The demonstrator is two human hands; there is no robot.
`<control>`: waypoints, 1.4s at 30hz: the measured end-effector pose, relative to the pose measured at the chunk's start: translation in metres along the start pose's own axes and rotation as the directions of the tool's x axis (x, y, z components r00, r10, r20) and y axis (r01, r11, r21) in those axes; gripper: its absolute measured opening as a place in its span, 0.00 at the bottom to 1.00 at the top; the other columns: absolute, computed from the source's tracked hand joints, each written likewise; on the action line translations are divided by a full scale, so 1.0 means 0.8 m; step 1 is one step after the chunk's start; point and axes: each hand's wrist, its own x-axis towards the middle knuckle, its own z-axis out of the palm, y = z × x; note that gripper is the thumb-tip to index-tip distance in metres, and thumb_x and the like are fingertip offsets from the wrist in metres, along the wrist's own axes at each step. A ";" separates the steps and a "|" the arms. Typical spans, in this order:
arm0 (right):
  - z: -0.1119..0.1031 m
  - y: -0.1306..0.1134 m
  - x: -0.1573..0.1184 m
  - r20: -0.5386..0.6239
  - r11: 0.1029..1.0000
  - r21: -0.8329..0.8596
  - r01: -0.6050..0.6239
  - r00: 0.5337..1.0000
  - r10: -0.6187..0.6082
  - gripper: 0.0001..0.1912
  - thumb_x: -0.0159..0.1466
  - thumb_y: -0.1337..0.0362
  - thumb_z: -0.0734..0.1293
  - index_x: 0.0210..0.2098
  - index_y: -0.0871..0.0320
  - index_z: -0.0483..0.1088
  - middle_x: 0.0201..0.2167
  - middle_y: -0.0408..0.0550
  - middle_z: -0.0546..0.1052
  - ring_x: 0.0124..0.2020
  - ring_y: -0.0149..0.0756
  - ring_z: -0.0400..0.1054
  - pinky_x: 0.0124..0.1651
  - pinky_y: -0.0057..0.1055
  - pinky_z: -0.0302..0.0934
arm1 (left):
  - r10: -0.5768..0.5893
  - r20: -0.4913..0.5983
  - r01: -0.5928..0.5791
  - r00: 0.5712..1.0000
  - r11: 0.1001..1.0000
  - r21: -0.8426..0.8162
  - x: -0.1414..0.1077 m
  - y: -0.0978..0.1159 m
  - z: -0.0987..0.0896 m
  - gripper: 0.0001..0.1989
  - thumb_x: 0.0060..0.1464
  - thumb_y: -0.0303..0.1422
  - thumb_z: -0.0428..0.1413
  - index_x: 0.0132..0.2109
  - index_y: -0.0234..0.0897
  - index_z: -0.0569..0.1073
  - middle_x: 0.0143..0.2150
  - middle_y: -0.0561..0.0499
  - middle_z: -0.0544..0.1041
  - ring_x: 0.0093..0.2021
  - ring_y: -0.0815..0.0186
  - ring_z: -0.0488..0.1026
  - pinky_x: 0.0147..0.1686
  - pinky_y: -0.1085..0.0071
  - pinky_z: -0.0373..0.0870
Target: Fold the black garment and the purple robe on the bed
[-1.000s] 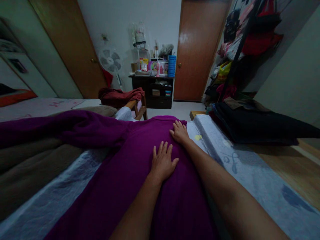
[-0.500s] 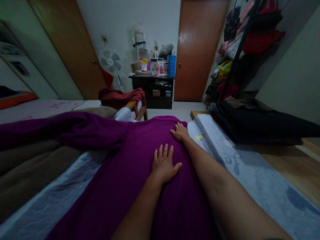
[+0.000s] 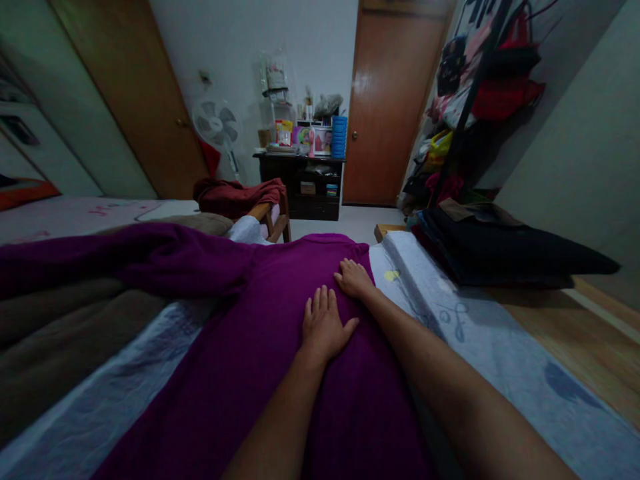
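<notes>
Left of both hands, pinkish marks on the pale cover [image 3: 125, 212] are too blurred to read. The purple garment [image 3: 265, 320] lies spread under the left hand [image 3: 326, 328], flat with thumb wide, and the flat, narrower right hand [image 3: 355, 279]. Right of them, the bedsheet [image 3: 480, 363] bears unclear grey cursive lettering.

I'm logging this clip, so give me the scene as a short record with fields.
garment: purple top, spread out, back or front unclear
sleeves: left-side sleeve stretched outward; other not visible
left hand: left hand flat on it, fingers spread
right hand: right hand on it, farther forward
underneath: patterned sheet
right side: dark folded pile
background: fan, cabinet
</notes>
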 end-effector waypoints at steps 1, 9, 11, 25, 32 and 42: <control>0.001 0.001 0.001 -0.007 1.000 0.001 -0.003 1.000 0.003 0.33 0.69 0.50 0.52 0.65 0.67 0.54 0.68 0.62 0.53 0.68 0.48 0.45 0.66 0.44 0.40 | -0.016 0.001 0.016 1.000 1.000 0.004 0.000 0.000 0.000 0.45 0.55 0.57 0.43 0.69 0.28 0.50 0.71 0.37 0.47 0.71 0.49 0.40 0.66 0.52 0.42; 0.005 0.026 0.040 -0.036 0.994 0.008 -0.108 0.994 0.108 0.37 0.68 0.46 0.51 0.67 0.68 0.50 0.70 0.60 0.47 0.70 0.48 0.37 0.67 0.43 0.38 | -0.054 0.032 0.054 0.998 0.999 0.007 -0.001 0.000 0.003 0.47 0.52 0.61 0.43 0.70 0.34 0.50 0.71 0.37 0.48 0.70 0.44 0.41 0.65 0.49 0.43; 0.007 0.030 0.047 -0.037 0.993 0.008 -0.118 0.992 0.119 0.37 0.68 0.46 0.51 0.67 0.67 0.49 0.70 0.59 0.47 0.70 0.47 0.37 0.67 0.43 0.37 | -0.053 0.038 0.053 0.998 0.999 0.012 0.000 0.000 0.003 0.47 0.52 0.61 0.43 0.70 0.34 0.50 0.71 0.38 0.48 0.70 0.45 0.41 0.65 0.49 0.43; -0.004 0.005 -0.029 0.005 0.998 0.030 -0.053 0.999 0.053 0.32 0.69 0.55 0.52 0.67 0.67 0.50 0.69 0.60 0.49 0.69 0.46 0.42 0.66 0.43 0.41 | -0.034 -0.058 0.036 0.998 0.999 0.034 0.003 -0.006 0.003 0.28 0.63 0.41 0.40 0.67 0.38 0.57 0.68 0.42 0.58 0.67 0.50 0.54 0.63 0.53 0.52; -0.010 -0.008 -0.101 0.027 0.999 0.044 0.015 0.999 -0.016 0.30 0.70 0.57 0.51 0.64 0.71 0.55 0.67 0.63 0.54 0.69 0.44 0.44 0.66 0.41 0.42 | -0.008 -0.129 0.014 0.992 0.999 0.045 0.001 -0.008 0.009 0.27 0.61 0.37 0.43 0.66 0.37 0.59 0.67 0.41 0.60 0.66 0.51 0.56 0.62 0.55 0.52; -0.016 -0.034 -0.214 0.040 0.997 0.071 0.011 0.999 -0.014 0.36 0.67 0.51 0.55 0.67 0.69 0.51 0.68 0.61 0.51 0.70 0.48 0.41 0.67 0.44 0.42 | 0.016 -0.114 -0.015 0.993 1.000 0.010 -0.006 -0.010 0.005 0.26 0.63 0.38 0.43 0.67 0.51 0.56 0.69 0.44 0.57 0.67 0.50 0.53 0.62 0.51 0.51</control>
